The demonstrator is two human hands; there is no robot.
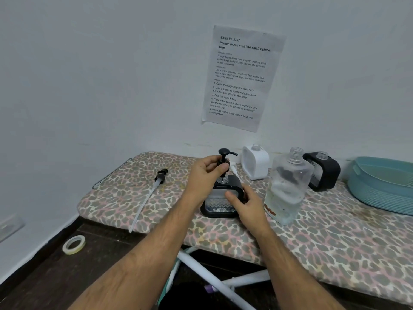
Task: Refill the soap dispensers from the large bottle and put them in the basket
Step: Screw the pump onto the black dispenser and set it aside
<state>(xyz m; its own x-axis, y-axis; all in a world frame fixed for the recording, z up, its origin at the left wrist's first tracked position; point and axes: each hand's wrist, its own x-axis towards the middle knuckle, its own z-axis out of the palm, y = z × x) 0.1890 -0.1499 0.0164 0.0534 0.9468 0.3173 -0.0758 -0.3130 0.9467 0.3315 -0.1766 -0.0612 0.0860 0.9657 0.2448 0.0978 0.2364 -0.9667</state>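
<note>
Left hand [204,173] is pinching the black pump head [224,161] atop the black dispenser [220,203] while right hand [243,201] is gripping its side on the desk [335,238].

We see a tabletop [312,238] in leopard-print cover, running along the wall. On it stand a black soap dispenser [220,203] near the front edge, a large clear bottle [288,186] just to its right, a white dispenser [254,163] and another black dispenser [323,171] at the back, and a teal basket [384,186] far right. A loose pump with its tube [148,193] lies at the left.
</note>
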